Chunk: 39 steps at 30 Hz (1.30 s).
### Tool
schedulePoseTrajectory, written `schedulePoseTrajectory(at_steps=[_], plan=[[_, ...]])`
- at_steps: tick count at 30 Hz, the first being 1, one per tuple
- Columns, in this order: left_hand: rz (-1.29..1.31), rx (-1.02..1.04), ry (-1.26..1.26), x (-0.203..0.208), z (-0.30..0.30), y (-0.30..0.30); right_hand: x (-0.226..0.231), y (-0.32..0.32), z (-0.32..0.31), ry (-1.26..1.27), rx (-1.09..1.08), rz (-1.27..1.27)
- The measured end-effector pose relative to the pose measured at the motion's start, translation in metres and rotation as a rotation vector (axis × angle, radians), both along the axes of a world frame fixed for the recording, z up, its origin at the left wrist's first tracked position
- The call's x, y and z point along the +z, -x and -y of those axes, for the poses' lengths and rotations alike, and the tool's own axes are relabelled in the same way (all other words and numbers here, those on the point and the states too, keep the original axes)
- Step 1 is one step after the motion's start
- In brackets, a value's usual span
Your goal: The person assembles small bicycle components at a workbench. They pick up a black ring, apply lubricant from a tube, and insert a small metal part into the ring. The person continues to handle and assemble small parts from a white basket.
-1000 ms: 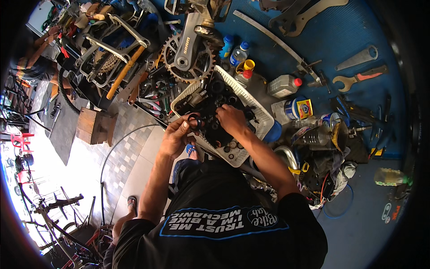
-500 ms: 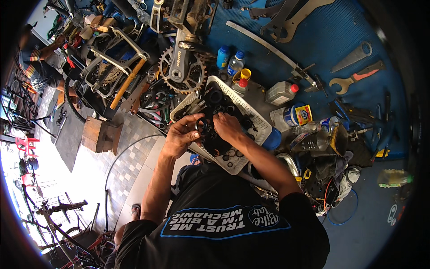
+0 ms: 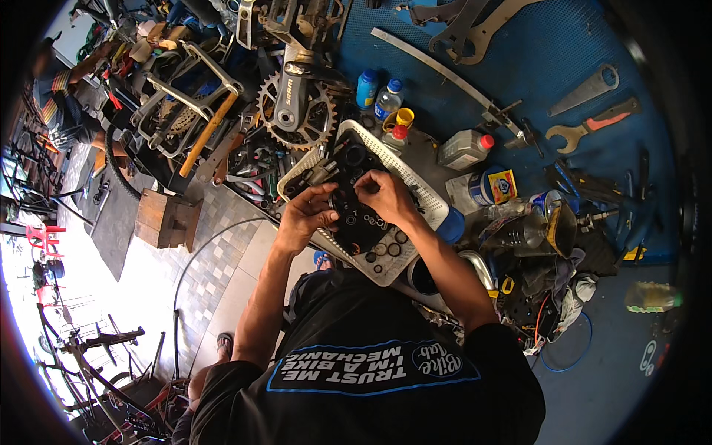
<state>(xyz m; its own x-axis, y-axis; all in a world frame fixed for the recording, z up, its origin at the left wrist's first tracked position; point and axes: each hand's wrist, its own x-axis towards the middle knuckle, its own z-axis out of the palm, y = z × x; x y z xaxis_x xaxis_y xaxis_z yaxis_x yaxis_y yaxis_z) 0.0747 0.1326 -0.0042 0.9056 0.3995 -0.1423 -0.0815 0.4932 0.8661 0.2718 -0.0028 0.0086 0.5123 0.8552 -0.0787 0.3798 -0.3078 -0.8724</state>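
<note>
Over a white perforated plastic basket (image 3: pixel 424 194) of small bike parts, both of my hands work close together. My left hand (image 3: pixel 305 219) pinches a dark ring between thumb and fingers, its edge showing beside the fingertips. To its right, my right hand (image 3: pixel 386 196) has its thumb and fingertips drawn together; whatever they hold is too small or hidden to name. Several small rings (image 3: pixel 393 249) lie at the basket's near end, and black round parts (image 3: pixel 356 154) fill its far end.
Beyond the basket stands a crank with a toothed chainring (image 3: pixel 295 119). Bottles (image 3: pixel 389 99) and a grey container with a red cap (image 3: pixel 466 150) stand to the right. Wrenches (image 3: pixel 593 126) hang on the blue board. A wooden block (image 3: pixel 165 219) sits at left; another person (image 3: pixel 63 96) is farther off.
My right hand has moved slightly right and up, away from the left, uncovering small rings in the basket. The ring in my left hand has turned more edge-on.
</note>
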Motion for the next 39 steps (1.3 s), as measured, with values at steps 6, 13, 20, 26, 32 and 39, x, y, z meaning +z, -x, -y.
schedulePoseTrajectory(at_steps=[6, 13, 20, 26, 32, 39], plan=[[-0.025, 0.018, 0.015, -0.002, 0.004, -0.009, 0.025, 0.021, 0.002, -0.043, -0.009, -0.111], [-0.007, 0.019, -0.009, 0.003, 0.009, -0.016, 0.019, 0.029, 0.002, -0.068, -0.055, 0.074], [-0.010, 0.015, -0.031, 0.005, 0.007, -0.016, 0.023, 0.029, 0.000, -0.074, -0.051, 0.044], [-0.010, 0.010, -0.009, 0.004, 0.004, -0.013, 0.025, 0.011, 0.004, -0.040, 0.041, -0.130], [-0.006, 0.002, -0.010, 0.005, 0.003, -0.012, 0.020, 0.005, 0.003, -0.043, 0.051, -0.335], [0.006, -0.016, 0.018, 0.010, 0.003, -0.009, 0.024, 0.002, 0.005, 0.031, -0.015, -0.641]])
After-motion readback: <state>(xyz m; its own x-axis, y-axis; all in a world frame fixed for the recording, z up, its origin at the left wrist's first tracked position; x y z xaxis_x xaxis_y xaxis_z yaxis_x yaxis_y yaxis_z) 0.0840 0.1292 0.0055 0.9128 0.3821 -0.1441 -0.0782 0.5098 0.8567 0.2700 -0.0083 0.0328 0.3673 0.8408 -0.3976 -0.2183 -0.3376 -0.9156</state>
